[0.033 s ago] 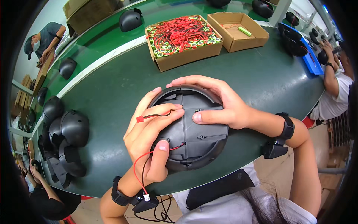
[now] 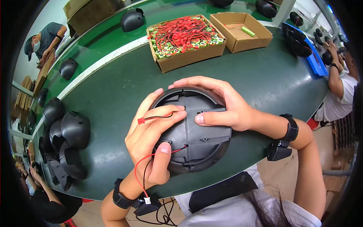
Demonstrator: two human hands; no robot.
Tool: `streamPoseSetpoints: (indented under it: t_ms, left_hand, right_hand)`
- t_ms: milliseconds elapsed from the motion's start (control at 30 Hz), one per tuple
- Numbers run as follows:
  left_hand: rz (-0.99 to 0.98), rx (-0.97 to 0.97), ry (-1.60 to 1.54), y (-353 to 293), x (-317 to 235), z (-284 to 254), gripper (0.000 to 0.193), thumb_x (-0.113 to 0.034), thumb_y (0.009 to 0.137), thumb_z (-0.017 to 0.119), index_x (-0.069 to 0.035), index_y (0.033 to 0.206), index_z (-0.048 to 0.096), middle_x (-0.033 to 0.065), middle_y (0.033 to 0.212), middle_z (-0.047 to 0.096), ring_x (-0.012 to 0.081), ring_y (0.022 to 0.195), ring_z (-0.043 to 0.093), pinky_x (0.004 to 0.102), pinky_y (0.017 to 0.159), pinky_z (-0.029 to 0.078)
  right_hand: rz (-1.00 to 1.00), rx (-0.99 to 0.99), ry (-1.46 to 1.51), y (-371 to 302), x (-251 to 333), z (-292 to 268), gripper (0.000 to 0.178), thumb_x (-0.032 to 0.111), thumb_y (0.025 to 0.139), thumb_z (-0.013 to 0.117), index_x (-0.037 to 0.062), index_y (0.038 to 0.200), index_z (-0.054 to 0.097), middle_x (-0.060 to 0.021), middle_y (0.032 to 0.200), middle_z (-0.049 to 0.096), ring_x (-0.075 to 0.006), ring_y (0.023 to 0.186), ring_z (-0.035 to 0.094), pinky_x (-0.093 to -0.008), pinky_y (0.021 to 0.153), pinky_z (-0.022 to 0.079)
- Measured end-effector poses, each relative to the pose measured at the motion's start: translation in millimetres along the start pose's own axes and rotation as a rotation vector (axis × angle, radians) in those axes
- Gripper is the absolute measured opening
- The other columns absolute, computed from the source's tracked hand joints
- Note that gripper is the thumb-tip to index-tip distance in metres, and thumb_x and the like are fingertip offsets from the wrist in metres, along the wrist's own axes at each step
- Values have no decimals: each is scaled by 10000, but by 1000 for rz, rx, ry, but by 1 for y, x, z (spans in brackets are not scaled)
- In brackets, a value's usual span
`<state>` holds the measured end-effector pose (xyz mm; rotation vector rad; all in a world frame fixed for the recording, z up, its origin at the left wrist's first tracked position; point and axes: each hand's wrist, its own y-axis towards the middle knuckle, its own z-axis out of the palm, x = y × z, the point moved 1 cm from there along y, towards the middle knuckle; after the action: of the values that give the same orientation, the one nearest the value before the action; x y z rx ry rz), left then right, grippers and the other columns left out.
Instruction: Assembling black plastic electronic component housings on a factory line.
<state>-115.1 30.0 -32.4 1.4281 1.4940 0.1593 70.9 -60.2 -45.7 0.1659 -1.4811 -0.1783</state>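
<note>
A round black plastic housing (image 2: 206, 132), its ribbed inner side facing up, is held over the bench between both my hands. My left hand (image 2: 149, 140) grips its left side, two fingers lying across the inside and the thumb near the lower left. My right hand (image 2: 232, 108) wraps the far right rim, thumb pressed on the inner face. A short black and red lead with a red connector (image 2: 141, 120) lies over my left fingers. From a hole near the seam, red and black wires run past my left thumb to a white connector (image 2: 147, 200), hanging by my wrist.
On the green bench (image 2: 109, 132), several black shells (image 2: 75, 130) are piled at left. A carton of green battery cells with red-black leads (image 2: 185, 38) stands at the back, beside a carton (image 2: 242, 36) holding one green cell. A blue tray (image 2: 315, 60) lies far right. Co-workers sit around.
</note>
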Motion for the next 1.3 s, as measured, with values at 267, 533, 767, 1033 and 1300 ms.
streamPoseSetpoints:
  t_ms: [267,533,767,1033,1300]
  left_hand:
    - [10,-8,-34,2,0,2,411,-227,814,439,48,1001,680,198,942,670,342,968,638,555,1039,374]
    - [66,-26,-59,3,9,0,442,-255,791,445,51,1020,667,201,921,671,346,925,646,556,1037,368]
    - [-18,-77,-233,-3,24,-1,558,-263,780,477,30,1252,532,246,1321,430,357,1208,492,449,1035,378]
    - [3,4,-349,-7,25,-1,650,-270,828,501,-22,1403,324,240,1316,471,354,1254,463,468,1093,297]
    - [56,87,-83,10,8,-8,395,-162,774,456,35,1022,692,215,1086,652,425,1189,525,486,1046,369]
  right_hand:
    - [25,-55,166,-1,0,8,504,292,918,568,-20,1308,496,-106,1248,570,-166,1162,517,-297,1017,378]
    - [-88,-142,2,1,-5,11,419,250,937,452,-39,1221,557,-116,1120,621,-150,1041,555,-273,918,426]
    - [-17,-76,83,4,-1,7,458,352,970,452,0,1257,504,-112,1186,571,-147,1092,522,-287,966,395]
    - [-129,41,47,13,-2,5,460,268,953,462,-40,1290,512,-144,1261,579,-192,1180,524,-317,1027,381]
    - [-135,-2,3,14,0,5,428,266,954,454,-41,1232,559,-129,1187,609,-173,1108,551,-305,982,413]
